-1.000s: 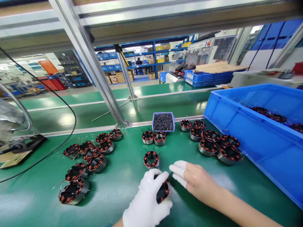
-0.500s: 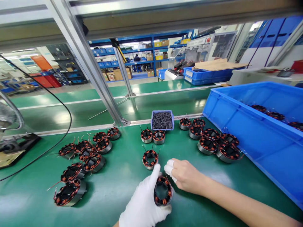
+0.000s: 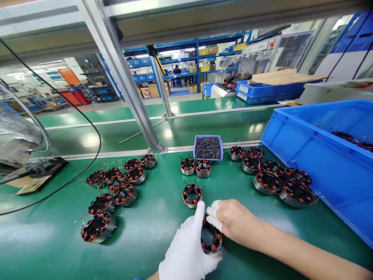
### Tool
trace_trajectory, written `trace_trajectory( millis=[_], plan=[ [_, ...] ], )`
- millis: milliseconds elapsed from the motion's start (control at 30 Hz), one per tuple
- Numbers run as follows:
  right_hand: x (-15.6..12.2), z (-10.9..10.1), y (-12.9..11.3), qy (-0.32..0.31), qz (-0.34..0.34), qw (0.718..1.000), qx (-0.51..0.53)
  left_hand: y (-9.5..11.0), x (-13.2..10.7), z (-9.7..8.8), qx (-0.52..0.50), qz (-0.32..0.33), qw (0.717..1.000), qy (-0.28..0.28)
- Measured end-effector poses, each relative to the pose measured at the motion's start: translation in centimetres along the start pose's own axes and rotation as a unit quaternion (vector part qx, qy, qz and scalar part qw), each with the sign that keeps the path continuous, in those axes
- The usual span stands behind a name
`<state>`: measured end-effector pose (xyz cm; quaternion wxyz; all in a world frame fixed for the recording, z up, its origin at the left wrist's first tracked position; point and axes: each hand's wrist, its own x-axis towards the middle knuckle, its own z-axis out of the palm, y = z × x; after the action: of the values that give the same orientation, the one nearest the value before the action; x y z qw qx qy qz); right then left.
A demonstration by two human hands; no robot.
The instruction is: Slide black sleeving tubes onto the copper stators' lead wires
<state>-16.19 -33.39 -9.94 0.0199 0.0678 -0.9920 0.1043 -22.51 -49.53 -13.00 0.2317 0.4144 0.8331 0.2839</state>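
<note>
My left hand (image 3: 189, 243), in a white glove, is wrapped around a motor stator (image 3: 211, 237) with copper windings and a black lining, its ring opening facing me. My right hand (image 3: 230, 219) wears white finger covers. Its fingers are pinched together at the top right rim of this stator, and whatever is between them is hidden. Just beyond the hands stands another stator (image 3: 192, 195) with wire ends sticking up. Two more stators, one of them on the right (image 3: 203, 168), sit behind it, in front of a small tray (image 3: 194, 149) filled with short black tube pieces.
Several stators (image 3: 100, 227) lie in a group on the left of the green bench (image 3: 151, 233). Another group of stators (image 3: 266, 182) stands at the right, beside a big blue bin (image 3: 317, 155) with stators inside. A metal post (image 3: 128, 77) rises at the bench's back edge; a black cable (image 3: 97, 132) loops at left.
My right hand has closed in on the held stator and now meets its upper rim. The whole scene has shifted to the right in the view.
</note>
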Motion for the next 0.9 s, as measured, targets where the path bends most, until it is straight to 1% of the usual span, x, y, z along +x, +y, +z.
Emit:
trace_trajectory(
  millis=[67,200,267,333,400,433,500,567,667,733,767,900],
  plan=[
    [0.1,0.1,0.0,-0.009,0.002,1.0,-0.026,0.1,0.0,-0.1,-0.001,0.002,1.0,0.001],
    [0.3,0.3,-0.1,-0.028,-0.005,0.999,-0.041,0.3,0.0,0.1,0.008,0.003,1.0,0.008],
    [0.2,0.4,-0.2,-0.031,-0.015,0.999,-0.039,0.9,0.0,0.4,0.016,-0.017,1.0,0.011],
    [0.1,0.4,-0.1,-0.027,-0.011,0.999,-0.031,1.9,-0.1,0.5,0.021,-0.052,0.998,0.016],
    [-0.2,0.3,0.2,-0.013,0.022,1.0,-0.002,2.9,-0.3,0.3,0.015,-0.088,0.996,0.027],
    [-0.5,0.2,0.3,0.008,0.047,0.998,0.028,3.2,-0.3,0.0,0.007,-0.097,0.995,0.032],
    [-1.4,0.2,0.6,0.074,0.096,0.986,0.118,3.6,-0.1,-1.0,-0.027,-0.084,0.996,0.03],
    [-2.4,0.5,0.6,0.134,0.133,0.957,0.218,3.4,0.4,-2.3,-0.089,-0.041,0.995,0.019],
    [-3.4,1.5,0.0,0.171,0.164,0.917,0.322,2.7,2.1,-3.8,-0.16,0.018,0.987,-0.007],
    [-3.4,2.2,-0.4,0.193,0.166,0.901,0.35,2.3,3.3,-4.0,-0.163,0.041,0.986,-0.025],
    [-3.3,2.3,-0.6,0.201,0.163,0.899,0.354,2.2,3.8,-4.0,-0.159,0.046,0.986,-0.032],
    [-2.4,2.4,-0.7,0.219,0.152,0.902,0.34,1.9,4.8,-3.3,-0.155,0.039,0.986,-0.043]
  ],
)
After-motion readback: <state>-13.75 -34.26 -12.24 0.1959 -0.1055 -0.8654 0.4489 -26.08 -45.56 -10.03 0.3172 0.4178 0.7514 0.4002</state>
